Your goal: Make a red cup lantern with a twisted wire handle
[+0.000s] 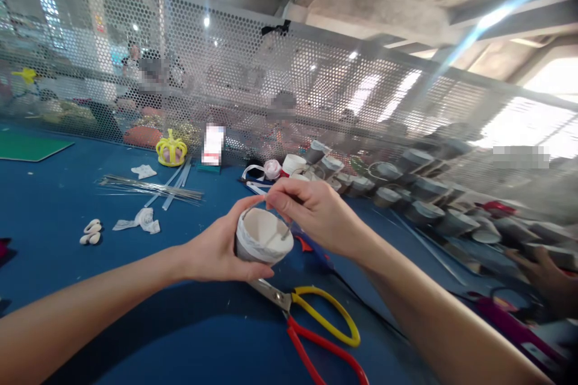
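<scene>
My left hand (pixel 217 249) is wrapped round a small white cup (pixel 262 239) covered in pale fabric, holding it above the blue table (pixel 67 264) with its mouth toward me. My right hand (pixel 311 210) is pinched on a thin wire or pin (pixel 285 232) that reaches into the cup's mouth. Just below the cup, scissors (pixel 316 322) with one yellow and one red handle lie on the table.
A bundle of thin metal wires (pixel 153 187), white fabric scraps (pixel 142 219), a yellow crown ornament (pixel 171 150) and ribbon rolls (pixel 271 168) lie further back. Several grey-white cups (pixel 406 192) crowd the right side. A perforated metal screen (pixel 271 78) runs behind; people sit beyond it. Another person's hand (pixel 548 277) is at right.
</scene>
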{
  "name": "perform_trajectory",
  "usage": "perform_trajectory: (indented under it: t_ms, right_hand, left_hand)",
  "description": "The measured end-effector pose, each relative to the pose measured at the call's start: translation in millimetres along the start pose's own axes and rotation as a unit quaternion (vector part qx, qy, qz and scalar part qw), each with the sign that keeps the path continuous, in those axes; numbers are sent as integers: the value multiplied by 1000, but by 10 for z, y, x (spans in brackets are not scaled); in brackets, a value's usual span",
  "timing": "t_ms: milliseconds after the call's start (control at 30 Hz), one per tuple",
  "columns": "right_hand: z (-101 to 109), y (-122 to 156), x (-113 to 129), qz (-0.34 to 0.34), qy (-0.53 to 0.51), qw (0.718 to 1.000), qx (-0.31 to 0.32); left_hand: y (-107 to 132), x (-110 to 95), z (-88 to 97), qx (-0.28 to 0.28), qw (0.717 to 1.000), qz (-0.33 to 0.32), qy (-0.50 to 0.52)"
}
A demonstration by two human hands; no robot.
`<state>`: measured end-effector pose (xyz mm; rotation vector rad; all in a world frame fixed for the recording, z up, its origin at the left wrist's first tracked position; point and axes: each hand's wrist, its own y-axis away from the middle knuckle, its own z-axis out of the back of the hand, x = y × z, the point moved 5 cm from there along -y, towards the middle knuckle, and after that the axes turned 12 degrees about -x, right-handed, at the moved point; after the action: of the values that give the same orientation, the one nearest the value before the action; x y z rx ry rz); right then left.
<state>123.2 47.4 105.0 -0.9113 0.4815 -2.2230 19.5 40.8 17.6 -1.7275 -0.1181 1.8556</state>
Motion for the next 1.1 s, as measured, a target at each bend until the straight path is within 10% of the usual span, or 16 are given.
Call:
perform_trajectory:
  t_ms: [533,833,1100]
  right_hand:
    - [37,41,-118,-21,18,1000,5]
    - [581,-104,-1155,-153,304,938,-72]
    - [699,-50,-1905,-203,422,881,-66]
  left_hand:
    - [-45,110,41,-4,999,43,1]
    - [-156,295,311,-171,976,55,-123]
    - [-141,281,329,-155,974,56,-156]
